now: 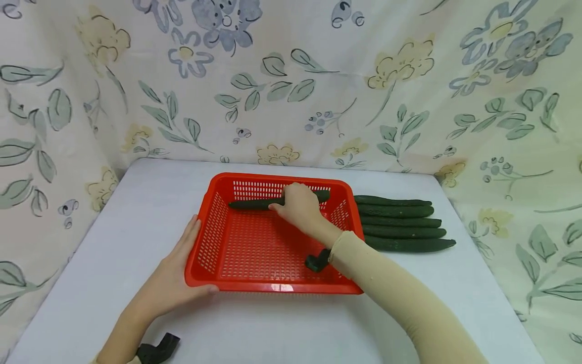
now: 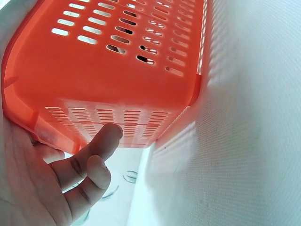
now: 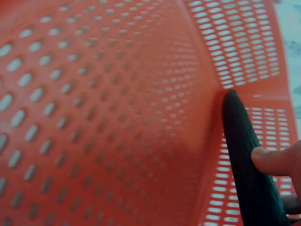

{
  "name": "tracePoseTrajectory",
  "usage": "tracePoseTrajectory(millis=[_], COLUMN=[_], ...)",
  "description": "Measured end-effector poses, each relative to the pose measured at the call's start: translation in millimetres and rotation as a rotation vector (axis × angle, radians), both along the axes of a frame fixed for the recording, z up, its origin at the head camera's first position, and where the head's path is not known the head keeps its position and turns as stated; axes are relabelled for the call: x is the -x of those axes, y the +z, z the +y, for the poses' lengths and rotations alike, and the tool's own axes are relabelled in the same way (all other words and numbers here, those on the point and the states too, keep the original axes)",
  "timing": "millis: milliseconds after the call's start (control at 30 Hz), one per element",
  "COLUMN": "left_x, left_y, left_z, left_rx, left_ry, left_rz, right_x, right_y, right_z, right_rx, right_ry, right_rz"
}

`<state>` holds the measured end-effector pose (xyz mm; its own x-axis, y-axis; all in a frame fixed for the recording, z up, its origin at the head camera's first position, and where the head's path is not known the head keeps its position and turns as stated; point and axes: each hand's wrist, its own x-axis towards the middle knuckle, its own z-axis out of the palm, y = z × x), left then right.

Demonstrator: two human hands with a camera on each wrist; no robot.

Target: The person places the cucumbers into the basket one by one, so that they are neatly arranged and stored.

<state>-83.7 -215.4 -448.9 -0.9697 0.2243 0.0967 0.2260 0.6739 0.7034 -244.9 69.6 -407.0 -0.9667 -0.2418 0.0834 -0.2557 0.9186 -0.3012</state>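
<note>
A red plastic basket (image 1: 273, 286) with slotted walls sits on the white table. Inside, along its back wall, lies a dark green cucumber (image 1: 254, 204). My right hand (image 1: 301, 206) reaches in from above and grips that cucumber around its middle. In the right wrist view, the thumb presses the side of the cucumber (image 3: 242, 146), whose tip is at the basket's corner. My left hand (image 1: 168, 283) holds the basket's front left corner, thumb along the front rim. From the left wrist view, its bent fingers (image 2: 91, 155) are outside the basket wall (image 2: 117, 80), below the rim.
Several more cucumbers (image 1: 402, 231) lie side by side on the table, just right of the basket; their left ends are hidden behind it. A floral curtain (image 1: 295, 111) hangs behind the white table (image 1: 136, 202) and along its sides. Each wrist carries a black device (image 1: 159, 348).
</note>
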Motion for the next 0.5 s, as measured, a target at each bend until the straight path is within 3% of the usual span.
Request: tracePoseTrajectory(millis=[200,500], left_x=[0.7,0.3], left_y=[-1.5,0.0], left_z=[1.3,0.5], left_rx=[-0.004,-0.006], left_ry=[-0.002,-0.003], left_rz=[-0.001,0.005], right_x=[0.0,2.6], right_y=[-9.1,-21.8], right_z=[-0.7,-3.9], right_rx=[0.008,-0.054], right_ry=[0.0,0.132], right_rz=[-0.029,-0.03])
